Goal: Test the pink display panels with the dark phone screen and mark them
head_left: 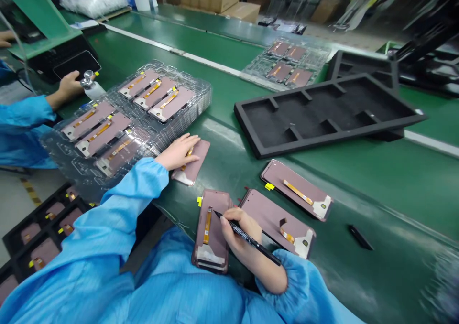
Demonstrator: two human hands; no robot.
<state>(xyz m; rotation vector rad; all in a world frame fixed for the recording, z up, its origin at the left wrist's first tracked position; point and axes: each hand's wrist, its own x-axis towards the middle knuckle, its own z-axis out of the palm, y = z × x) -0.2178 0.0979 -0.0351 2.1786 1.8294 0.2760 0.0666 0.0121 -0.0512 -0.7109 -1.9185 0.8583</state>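
In my right hand (241,231) is a black marker pen (254,243), its tip over a phone screen panel (215,219) that lies back side up at the table's near edge. An orange ribbon cable (207,226) runs along that panel. My left hand (181,153) rests flat with fingers stretched on another phone screen panel (197,164), beside the stacked clear trays. Right of my right hand lie two more groups of panels, a nearer one (268,214) and a farther one (296,188). A black pen cap (359,237) lies to the right.
Clear plastic trays (193,109) holding several panels stand at the left. Black foam trays (315,118) lie at the back right. Farther back is another clear tray (261,73) with panels. A co-worker's hand (70,87) is near a metal-topped bottle (92,87).
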